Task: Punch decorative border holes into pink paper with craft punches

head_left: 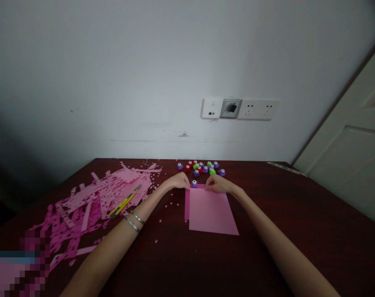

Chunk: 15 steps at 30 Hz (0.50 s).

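A light pink sheet of paper (211,212) lies on the dark table in front of me, over a deeper pink sheet (186,208) that shows along its left and far edges. My left hand (179,180) is closed at the far left corner of the sheets, fingertips pinched on the paper. At the far edge, my right hand (218,184) pinches the light pink sheet between thumb and fingers. Between both hands sits a small purple craft punch (194,184), touching or just beyond the paper's far edge; I cannot tell whether paper is inside it.
Several purple, red and green punches (200,168) cluster near the wall. Left lies a heap of punched pink paper scraps (91,200) with a yellow utility knife (125,201) on top. A ruler-like strip (286,168) lies far right. Sockets (258,109) are on the wall.
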Available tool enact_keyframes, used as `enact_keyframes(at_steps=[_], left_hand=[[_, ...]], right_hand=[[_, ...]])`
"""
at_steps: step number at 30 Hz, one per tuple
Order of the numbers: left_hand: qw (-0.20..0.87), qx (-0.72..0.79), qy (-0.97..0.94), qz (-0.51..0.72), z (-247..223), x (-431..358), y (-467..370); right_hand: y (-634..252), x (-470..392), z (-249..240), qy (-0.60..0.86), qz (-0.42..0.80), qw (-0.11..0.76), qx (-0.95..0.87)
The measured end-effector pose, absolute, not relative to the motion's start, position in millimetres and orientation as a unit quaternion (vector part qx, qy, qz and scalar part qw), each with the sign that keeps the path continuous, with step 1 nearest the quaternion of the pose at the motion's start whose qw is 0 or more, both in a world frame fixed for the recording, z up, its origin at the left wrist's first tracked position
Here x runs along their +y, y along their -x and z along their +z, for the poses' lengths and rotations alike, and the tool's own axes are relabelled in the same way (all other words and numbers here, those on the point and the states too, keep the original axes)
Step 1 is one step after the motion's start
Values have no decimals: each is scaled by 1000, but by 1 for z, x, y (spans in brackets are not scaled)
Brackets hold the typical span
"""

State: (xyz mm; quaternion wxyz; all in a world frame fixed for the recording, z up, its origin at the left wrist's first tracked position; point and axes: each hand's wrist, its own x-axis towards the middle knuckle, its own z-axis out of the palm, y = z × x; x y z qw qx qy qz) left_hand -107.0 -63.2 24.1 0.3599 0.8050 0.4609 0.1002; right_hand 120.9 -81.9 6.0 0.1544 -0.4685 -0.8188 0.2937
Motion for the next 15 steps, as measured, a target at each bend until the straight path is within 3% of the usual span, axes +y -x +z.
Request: enact_keyframes(at_steps=[15], left_hand=[[355,460,-804,124,21,-64,105]], right_hand=[[-121,-79,3,495,297,158,-801]])
